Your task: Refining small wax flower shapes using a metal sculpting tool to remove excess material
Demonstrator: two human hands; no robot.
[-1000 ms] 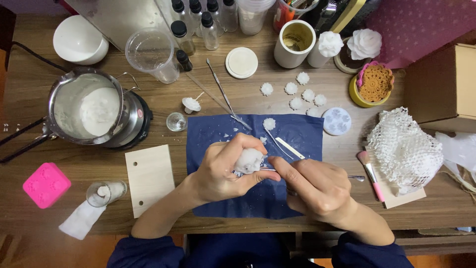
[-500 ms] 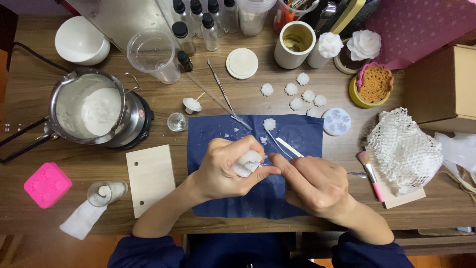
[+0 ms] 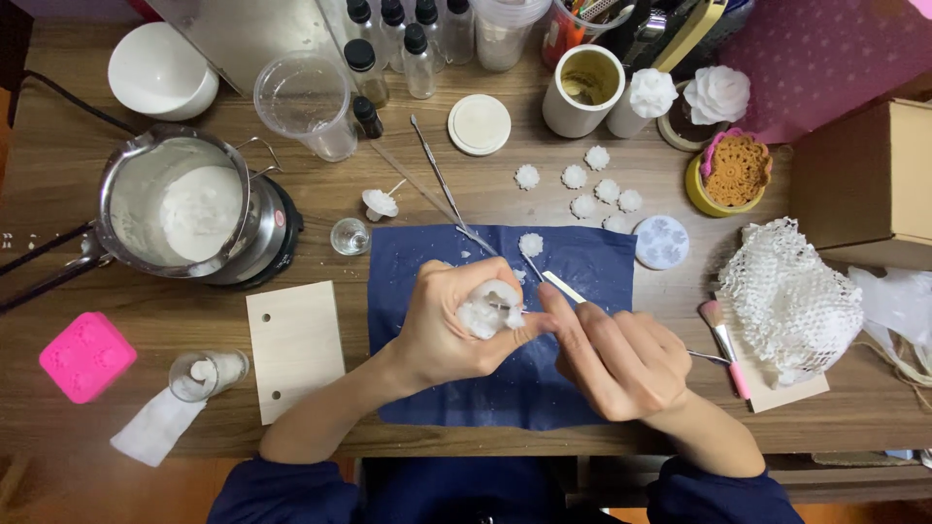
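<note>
- Left hand (image 3: 449, 328) was curled round a white wax flower (image 3: 488, 309), holding it just above a dark blue cloth (image 3: 582, 267) at the mid-front of a wooden table (image 3: 194, 320).
- Right hand (image 3: 612, 354) was closed in a pinch on a thin metal tool (image 3: 553, 282), w/ fingertips meeting the flower's right side; tool's tip angled up-left over the cloth.
- A single small white flower (image 3: 530, 244) lay on the cloth's top edge; approx. six more small wax flowers (image 3: 594, 184) sat grouped on bare wood beyond it, beside a round pale blue mould (image 3: 662, 242).
- Left of the cloth: a plain wooden board (image 3: 294, 349), a small glass jar (image 3: 206, 375) on a white tissue, & a pink silicone mould (image 3: 86, 355).
- Far left, a steel pot (image 3: 180, 204) of white wax stood on a black hotplate.
- Right of the cloth, a white net wrap (image 3: 788, 301) & a pink-handled brush (image 3: 726, 346).
</note>
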